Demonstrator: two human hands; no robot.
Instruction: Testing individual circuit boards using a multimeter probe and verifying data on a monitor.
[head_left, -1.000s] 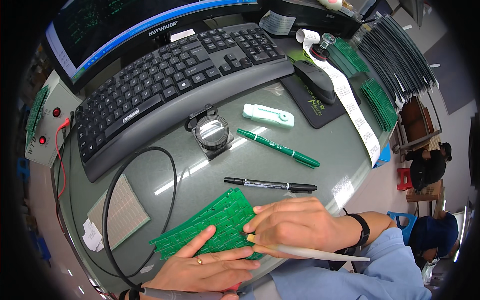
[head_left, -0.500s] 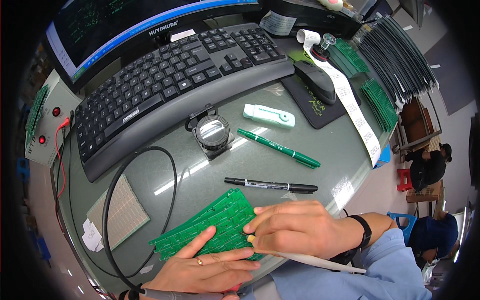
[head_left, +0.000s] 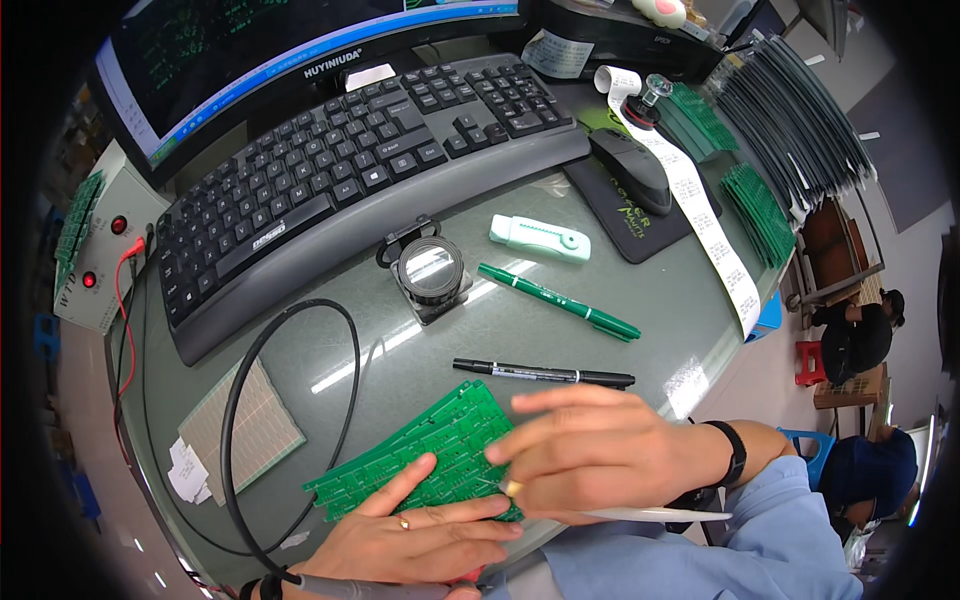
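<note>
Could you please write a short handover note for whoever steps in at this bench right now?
Left hand lies flat on the green circuit board, pinning it to the grey table.
Right hand pinches a thin white probe, tip at the board's near edge.
Black pen, green pen and magnifier loupe lie unused beyond the board.
How far the board work has got cannot be told.

Two bare hands at a workbench: the left hand (head_left: 415, 535) wears a thin gold-coloured ring with a small stone on one finger and what appears to be a dark band at the wrist. The right hand (head_left: 600, 455) has a black wristband, above it a light blue shirt sleeve (head_left: 760, 540).
</note>
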